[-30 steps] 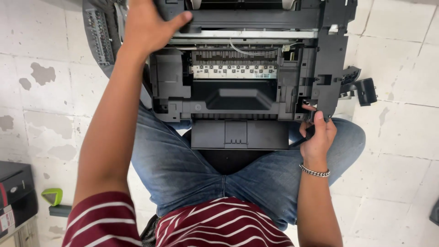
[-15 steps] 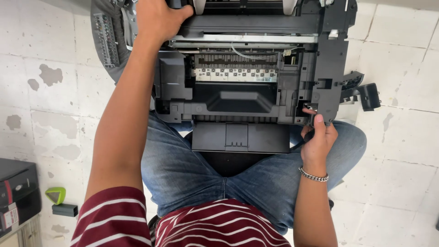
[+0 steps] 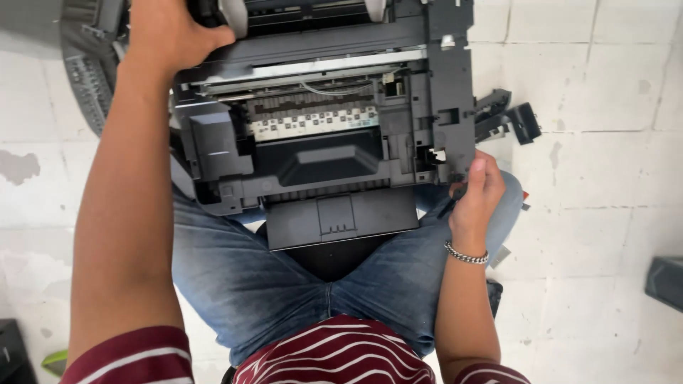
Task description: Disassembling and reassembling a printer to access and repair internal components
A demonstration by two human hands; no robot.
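1. A dark grey printer [image 3: 320, 135] with its covers off rests on the lap of a seated person in blue jeans [image 3: 235, 284], its front tray pointing toward the person's body.
2. The left hand [image 3: 167, 35] lies on the top far-left corner of the printer, fingers curled over the edge and gripping the housing.
3. The right hand [image 3: 478, 193] sits at the near right corner of the printer, its fingers closed around a thin dark tool [image 3: 451, 203], thumb up against the printer's side panel.
4. A silver bracelet [image 3: 466, 254] circles the right wrist.
5. Inside the open body, a white strip with a black pattern [image 3: 313, 122] runs across the middle, just above a black sloped tray.
6. Loose black plastic parts [image 3: 509, 117] lie on the white tiled floor [image 3: 605, 178], just beside the printer's right side.
7. A grey curved cover piece [image 3: 85, 78] lies on the floor to the left, partly behind the left forearm.
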